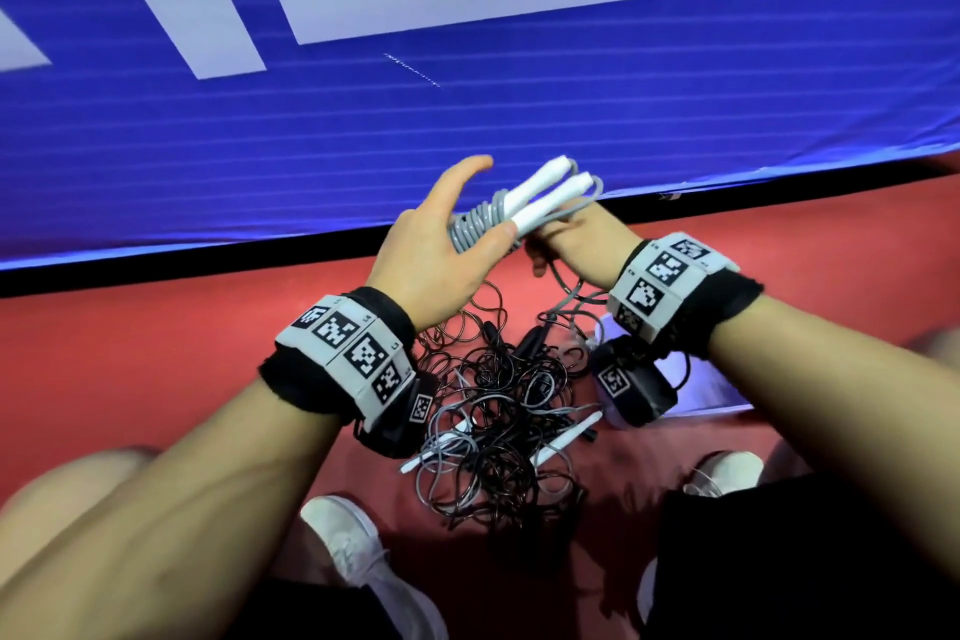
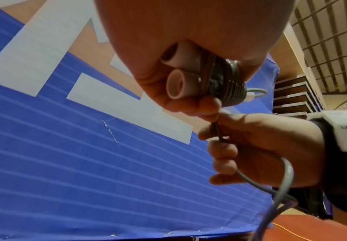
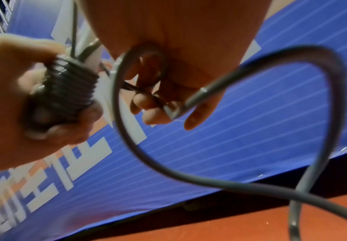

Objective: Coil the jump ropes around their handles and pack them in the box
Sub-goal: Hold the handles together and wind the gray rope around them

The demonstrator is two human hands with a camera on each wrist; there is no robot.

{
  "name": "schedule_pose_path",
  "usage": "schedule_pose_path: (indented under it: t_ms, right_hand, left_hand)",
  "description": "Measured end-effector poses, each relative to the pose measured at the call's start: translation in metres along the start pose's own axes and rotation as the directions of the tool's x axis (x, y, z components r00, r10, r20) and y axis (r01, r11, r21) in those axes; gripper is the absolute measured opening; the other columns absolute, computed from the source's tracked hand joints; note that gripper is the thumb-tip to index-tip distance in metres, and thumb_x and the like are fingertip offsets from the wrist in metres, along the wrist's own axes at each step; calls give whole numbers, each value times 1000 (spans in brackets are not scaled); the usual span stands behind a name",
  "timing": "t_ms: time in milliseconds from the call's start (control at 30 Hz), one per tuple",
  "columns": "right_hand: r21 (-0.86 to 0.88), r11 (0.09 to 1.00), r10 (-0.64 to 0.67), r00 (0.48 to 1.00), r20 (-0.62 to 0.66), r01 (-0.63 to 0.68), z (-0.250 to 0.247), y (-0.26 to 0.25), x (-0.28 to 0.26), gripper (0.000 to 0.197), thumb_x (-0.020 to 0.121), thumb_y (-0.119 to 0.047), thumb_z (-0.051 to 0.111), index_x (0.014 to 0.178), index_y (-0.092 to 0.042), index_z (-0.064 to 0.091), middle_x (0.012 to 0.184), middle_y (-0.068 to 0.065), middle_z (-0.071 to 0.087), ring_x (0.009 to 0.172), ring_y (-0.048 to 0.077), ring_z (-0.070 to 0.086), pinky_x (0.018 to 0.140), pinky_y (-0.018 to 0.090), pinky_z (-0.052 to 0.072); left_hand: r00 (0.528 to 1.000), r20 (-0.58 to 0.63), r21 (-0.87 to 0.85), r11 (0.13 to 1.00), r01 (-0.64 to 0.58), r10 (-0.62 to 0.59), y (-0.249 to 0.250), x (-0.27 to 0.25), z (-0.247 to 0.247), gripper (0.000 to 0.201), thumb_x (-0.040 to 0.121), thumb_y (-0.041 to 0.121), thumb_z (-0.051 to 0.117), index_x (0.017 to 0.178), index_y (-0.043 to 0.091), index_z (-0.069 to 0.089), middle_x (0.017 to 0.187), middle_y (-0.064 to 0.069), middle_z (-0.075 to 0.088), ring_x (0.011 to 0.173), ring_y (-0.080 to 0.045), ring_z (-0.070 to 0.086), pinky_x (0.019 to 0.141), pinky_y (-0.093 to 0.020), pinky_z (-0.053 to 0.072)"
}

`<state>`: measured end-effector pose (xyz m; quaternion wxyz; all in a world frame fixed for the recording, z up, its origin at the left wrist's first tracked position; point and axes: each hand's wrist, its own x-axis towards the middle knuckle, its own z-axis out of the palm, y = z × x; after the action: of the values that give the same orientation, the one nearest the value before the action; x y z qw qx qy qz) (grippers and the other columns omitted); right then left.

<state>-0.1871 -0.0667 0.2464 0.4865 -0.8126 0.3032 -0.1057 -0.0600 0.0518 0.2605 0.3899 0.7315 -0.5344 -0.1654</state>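
Head view: your left hand (image 1: 439, 244) is clamping the two white plastic handles (image 1: 545, 195) side by side, so the grey rope coil (image 1: 475, 224) stays tight.

Left wrist: your right hand (image 2: 257, 146), just below the handles, is pinching the rope's free tail to feed the next wrap.

Right wrist: slack is looping down toward the tangled rope pile on the red floor; no box visible.

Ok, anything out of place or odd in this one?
Only the tangled pile of ropes on the red floor, black and grey cords knotted together. The left hand grips white handles with grey rope neatly coiled; the right hand holds the loose end.
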Motion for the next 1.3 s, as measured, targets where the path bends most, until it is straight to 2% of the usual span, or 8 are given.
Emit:
schedule_pose_path:
  t_ms: [67, 167, 333, 433, 533, 700, 967, 1300]
  right_hand:
    - [99, 995, -1, 1000, -24, 4, 12, 2, 1, 30, 86, -25, 44, 61, -15, 59, 57, 2, 61, 67, 43, 55, 78, 45, 47]
    - [106, 993, -48, 999, 10, 47, 17, 5, 0, 21, 91, -14, 53, 75, -20, 65, 72, 4, 66, 76, 26, 58, 87, 42, 46]
    - [-530, 848, -61, 996, -72, 13, 23, 14, 4, 14, 88, -33, 59, 88, -24, 70, 109, 1, 63, 107, 23, 52, 99, 42, 35]
    - [-153, 987, 46, 998, -32, -51, 25, 9, 2, 25, 92, -22, 57, 67, -25, 58, 74, -2, 61, 74, 18, 55, 79, 34, 42]
    - [114, 993, 37, 999, -23, -34, 30, 1, -3, 22, 96, -16, 49, 74, -19, 51, 56, -3, 54, 59, 20, 55, 72, 38, 47]
    - [-116, 993, -47, 991, -127, 32, 25, -4, -7, 8, 91, -24, 59, 88, -17, 58, 66, -8, 50, 60, 10, 47, 58, 17, 38]
    - [-541, 832, -205, 975, -90, 125, 17, -25, -19, 19, 93, -25, 49, 92, -11, 62, 80, 4, 62, 78, 24, 55, 69, 30, 40]
    - [-634, 770, -117, 993, -23, 76, -6, -22, -21, 22, 94, -34, 49, 94, -19, 64, 80, 1, 62, 83, 25, 57, 71, 31, 43]
  left_hand:
    - [1000, -2, -25, 1000, 8, -8, -3, 2, 1, 44, 89, 42, 59, 130, 49, 48, 69, -2, 63, 53, -21, 56, 58, -37, 52]
    - [999, -36, -82, 997, 17, -20, -4, 4, 0, 30, 86, 43, 55, 114, 36, 62, 68, 3, 59, 55, -22, 55, 58, -45, 53]
    - [997, -57, -131, 990, 48, -56, 1, 5, 0, 16, 84, 44, 55, 97, 35, 56, 71, 2, 60, 56, -25, 57, 57, -47, 52]
    - [994, -81, -109, 992, 58, -68, -2, 8, -1, 14, 87, 43, 57, 98, 36, 51, 71, 2, 62, 57, -25, 59, 61, -47, 53]
    - [982, -152, -60, 993, 105, -113, -15, 15, -8, 18, 84, 51, 54, 96, 43, 45, 73, 0, 65, 61, -26, 62, 64, -48, 54]
    - [972, -181, 45, 986, 159, -148, -28, 18, -12, 24, 87, 50, 52, 103, 33, 45, 75, 3, 63, 63, -26, 63, 65, -45, 54]
    - [987, -141, 340, 933, 121, -77, -34, 15, -6, 32, 95, 46, 51, 120, 26, 51, 77, 3, 58, 70, -26, 54, 61, -32, 37]
    - [980, -94, 427, 882, 199, -176, -41, 19, -11, 34, 97, 44, 48, 122, 21, 44, 85, -1, 58, 76, -29, 54, 65, -35, 40]
